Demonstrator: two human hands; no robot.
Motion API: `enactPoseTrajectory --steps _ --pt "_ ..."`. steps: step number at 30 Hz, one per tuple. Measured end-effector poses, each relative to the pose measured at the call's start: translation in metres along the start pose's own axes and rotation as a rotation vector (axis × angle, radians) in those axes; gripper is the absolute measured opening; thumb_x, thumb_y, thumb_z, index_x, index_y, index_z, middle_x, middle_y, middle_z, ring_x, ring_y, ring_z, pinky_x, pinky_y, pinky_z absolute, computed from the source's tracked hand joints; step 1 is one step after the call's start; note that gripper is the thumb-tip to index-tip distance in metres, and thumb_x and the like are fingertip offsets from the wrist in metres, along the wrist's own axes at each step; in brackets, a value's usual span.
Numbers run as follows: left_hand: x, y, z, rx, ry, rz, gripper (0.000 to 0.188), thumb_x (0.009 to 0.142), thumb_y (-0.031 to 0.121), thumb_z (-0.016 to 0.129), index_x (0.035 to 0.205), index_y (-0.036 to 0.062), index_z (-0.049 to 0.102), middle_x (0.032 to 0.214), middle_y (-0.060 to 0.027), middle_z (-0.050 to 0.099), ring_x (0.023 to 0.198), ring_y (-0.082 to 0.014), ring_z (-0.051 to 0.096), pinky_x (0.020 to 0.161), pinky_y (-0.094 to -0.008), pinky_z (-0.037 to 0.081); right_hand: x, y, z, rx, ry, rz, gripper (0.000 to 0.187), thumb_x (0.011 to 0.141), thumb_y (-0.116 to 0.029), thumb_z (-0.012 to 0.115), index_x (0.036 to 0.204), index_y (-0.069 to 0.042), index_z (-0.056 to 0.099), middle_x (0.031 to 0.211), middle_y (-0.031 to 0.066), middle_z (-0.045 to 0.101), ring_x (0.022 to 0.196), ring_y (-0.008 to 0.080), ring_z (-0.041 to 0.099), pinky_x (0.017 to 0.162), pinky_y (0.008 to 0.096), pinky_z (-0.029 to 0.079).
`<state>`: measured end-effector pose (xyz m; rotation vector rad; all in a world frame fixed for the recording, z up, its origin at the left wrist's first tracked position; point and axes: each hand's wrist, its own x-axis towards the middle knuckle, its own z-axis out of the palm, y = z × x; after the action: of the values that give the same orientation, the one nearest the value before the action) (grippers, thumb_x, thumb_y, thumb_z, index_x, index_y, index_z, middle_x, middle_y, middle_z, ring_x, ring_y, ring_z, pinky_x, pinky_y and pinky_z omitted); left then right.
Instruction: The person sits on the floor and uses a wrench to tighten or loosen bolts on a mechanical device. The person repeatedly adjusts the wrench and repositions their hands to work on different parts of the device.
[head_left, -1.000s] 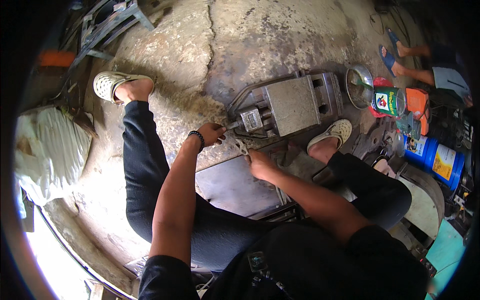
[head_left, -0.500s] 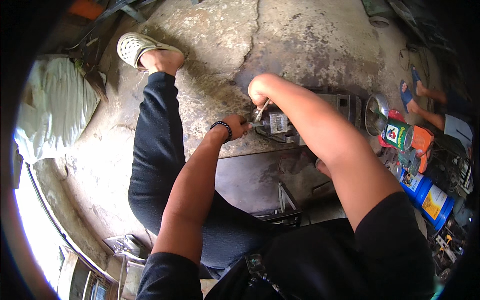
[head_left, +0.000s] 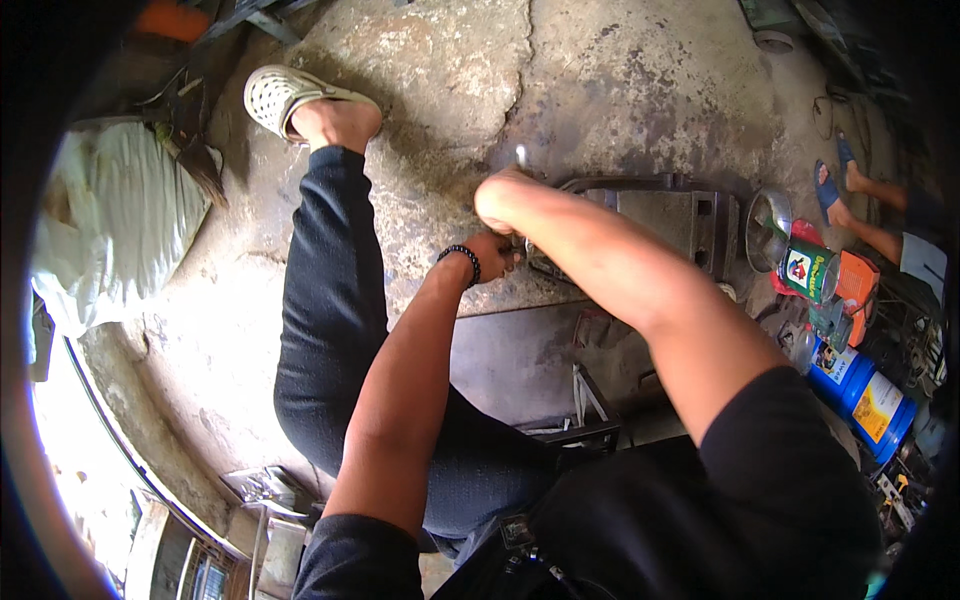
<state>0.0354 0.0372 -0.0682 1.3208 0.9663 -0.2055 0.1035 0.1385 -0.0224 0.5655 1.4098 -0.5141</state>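
Observation:
A dark grey, blocky metal machine part [head_left: 660, 225] lies on the stained concrete, partly hidden behind my right forearm. My left hand [head_left: 490, 258], with a black bead bracelet on the wrist, is at its left end. Those fingers are curled, and what lies between them is too small and dark to make out. Just above it, my right hand [head_left: 500, 198] is bent sharply at the wrist and closed. A slim metal tool, probably a wrench, is in it; the bright tip [head_left: 521, 155] sticks out beyond the hand.
On the right stand a metal bowl [head_left: 766, 230], a green container [head_left: 808, 272], an orange piece [head_left: 857, 285] and a blue bucket [head_left: 862, 395]. Another person's sandalled feet [head_left: 828, 192] are beyond. A dark metal frame [head_left: 595, 405] stands near my legs; a silvery sheet [head_left: 130, 220] hangs at left.
The right hand has swung left and turned, so the tool now points away from me past the hand. The left hand stays by the machine part's end. The whole view has shifted slightly.

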Motion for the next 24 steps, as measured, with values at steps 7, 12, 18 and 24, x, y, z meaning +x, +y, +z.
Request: enactPoseTrajectory --steps 7,12,18,24 --pt "-0.009 0.004 -0.011 -0.064 -0.151 -0.04 0.04 0.092 0.026 0.06 0.119 -0.0037 0.06 0.107 -0.0137 0.07 0.088 -0.0208 0.067 0.082 -0.0354 0.052 -0.074 -0.036 0.155 0.941 0.799 0.179 0.022 0.085 -0.008 0.051 0.089 0.0 0.072 0.093 0.0214 0.07 0.088 0.0362 0.069 0.077 0.0463 0.055" --pt "-0.013 0.013 -0.015 -0.143 -0.128 -0.06 0.045 0.096 0.032 0.055 0.122 -0.0044 0.058 0.106 -0.0142 0.07 0.087 -0.0203 0.067 0.081 -0.0342 0.051 -0.023 -0.113 0.2 1.435 1.078 0.365 0.011 0.086 -0.01 0.054 0.086 -0.004 0.063 0.079 0.0229 0.066 0.078 0.0427 0.066 0.069 0.0526 0.052" --pt "-0.01 0.015 -0.015 0.007 -0.099 -0.026 0.046 0.098 0.034 0.051 0.124 -0.0036 0.057 0.107 -0.0149 0.07 0.087 -0.0203 0.067 0.08 -0.0343 0.052 0.036 -0.133 0.181 1.535 0.979 0.389 0.01 0.083 -0.013 0.06 0.088 -0.005 0.064 0.083 0.0238 0.067 0.081 0.0451 0.064 0.074 0.0515 0.052" --pt "-0.011 0.016 -0.019 -0.118 -0.113 -0.126 0.044 0.099 0.032 0.05 0.12 -0.0053 0.06 0.104 -0.014 0.071 0.087 -0.0202 0.069 0.081 -0.0358 0.053 -0.008 -0.131 0.221 1.494 0.978 0.161 0.026 0.094 -0.024 0.049 0.096 -0.001 0.06 0.09 0.027 0.065 0.087 0.046 0.062 0.078 0.0534 0.05"
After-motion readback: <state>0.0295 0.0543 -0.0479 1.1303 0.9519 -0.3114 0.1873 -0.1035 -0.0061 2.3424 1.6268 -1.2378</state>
